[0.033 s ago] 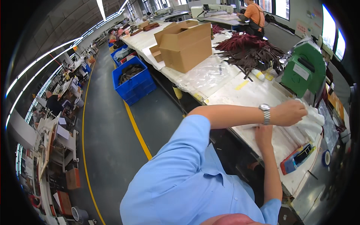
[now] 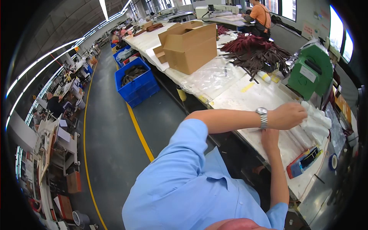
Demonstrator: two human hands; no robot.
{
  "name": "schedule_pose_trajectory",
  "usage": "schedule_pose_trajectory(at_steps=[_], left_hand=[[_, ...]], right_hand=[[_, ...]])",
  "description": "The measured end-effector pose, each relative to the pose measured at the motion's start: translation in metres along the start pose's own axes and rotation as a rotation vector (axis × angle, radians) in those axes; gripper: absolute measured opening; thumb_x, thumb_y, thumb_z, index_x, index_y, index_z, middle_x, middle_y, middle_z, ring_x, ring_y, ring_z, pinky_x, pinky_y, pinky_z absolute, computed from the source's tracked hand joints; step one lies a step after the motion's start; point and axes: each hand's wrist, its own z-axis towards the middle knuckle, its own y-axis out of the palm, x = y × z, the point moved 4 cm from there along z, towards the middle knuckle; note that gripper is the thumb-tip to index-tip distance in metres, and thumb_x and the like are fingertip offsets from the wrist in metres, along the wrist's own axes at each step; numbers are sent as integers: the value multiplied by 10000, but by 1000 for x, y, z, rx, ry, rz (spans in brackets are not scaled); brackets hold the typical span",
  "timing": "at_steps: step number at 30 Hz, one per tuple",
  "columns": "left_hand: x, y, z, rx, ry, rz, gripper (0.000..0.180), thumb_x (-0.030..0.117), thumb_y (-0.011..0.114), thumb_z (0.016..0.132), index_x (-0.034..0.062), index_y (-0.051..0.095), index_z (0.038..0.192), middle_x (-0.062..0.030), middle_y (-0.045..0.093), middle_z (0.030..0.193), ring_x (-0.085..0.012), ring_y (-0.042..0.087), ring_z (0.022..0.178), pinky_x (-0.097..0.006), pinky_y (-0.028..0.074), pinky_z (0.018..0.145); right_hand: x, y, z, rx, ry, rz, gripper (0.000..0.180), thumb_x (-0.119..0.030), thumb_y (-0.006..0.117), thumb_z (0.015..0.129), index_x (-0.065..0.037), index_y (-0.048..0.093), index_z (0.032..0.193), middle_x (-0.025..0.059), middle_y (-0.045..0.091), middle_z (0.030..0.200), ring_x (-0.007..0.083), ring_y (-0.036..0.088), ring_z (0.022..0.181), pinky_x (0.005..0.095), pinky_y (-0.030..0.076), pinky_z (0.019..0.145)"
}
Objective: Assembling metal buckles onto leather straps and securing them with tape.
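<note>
My left hand (image 2: 288, 115), with a metal wristwatch on its wrist, reaches across to the right and closes on a bundle of white rolled pieces (image 2: 316, 119) lying on the long white worktable (image 2: 245, 96). My right hand (image 2: 270, 138) comes up from below and lies flat on the white sheet (image 2: 297, 143) just under my left wrist. Its fingertips are hidden by the left forearm. I wear a light blue short-sleeved shirt.
A blue and red flat case (image 2: 304, 161) and a tape roll (image 2: 332, 161) lie near the table's edge. A green machine (image 2: 312, 73), dark maroon strips (image 2: 255, 51), a cardboard box (image 2: 189, 46) and clear plastic stand farther along. A blue crate (image 2: 136, 80) is on the floor. A person in orange (image 2: 260, 15) works far off.
</note>
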Motion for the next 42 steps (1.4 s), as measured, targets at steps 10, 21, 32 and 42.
schedule_pose_trajectory(at_steps=[10,21,32,42], left_hand=[[-71,-49,-215,-264,-384,143,459,158,764,869,22,643,1291,-175,703,1208,-354,686,1085,-457,523,999],[-114,-33,-229,-158,-1015,-896,309,210,715,1019,-61,671,1159,-139,722,1054,-203,760,833,-323,634,725],[-137,-44,-243,-91,-1553,-1032,317,227,734,1019,-62,671,1134,-137,746,963,-179,734,757,-281,602,668],[-98,-43,-219,-117,-1138,-1026,385,199,798,970,-2,698,1283,-65,698,913,-137,697,805,-255,584,715]], right_hand=[[-2,6,36,-375,197,38,357,-250,740,906,7,743,1153,215,761,984,395,728,927,441,560,815],[29,-9,24,-783,868,946,477,-382,708,1015,11,687,1286,80,752,946,147,701,761,319,591,734],[17,-23,8,-647,636,731,692,-233,831,841,-35,607,1465,140,661,1320,204,684,1039,331,617,790],[34,-23,-28,-341,1385,1529,392,-225,669,1054,-4,654,1378,147,651,1125,111,637,787,238,553,548]])
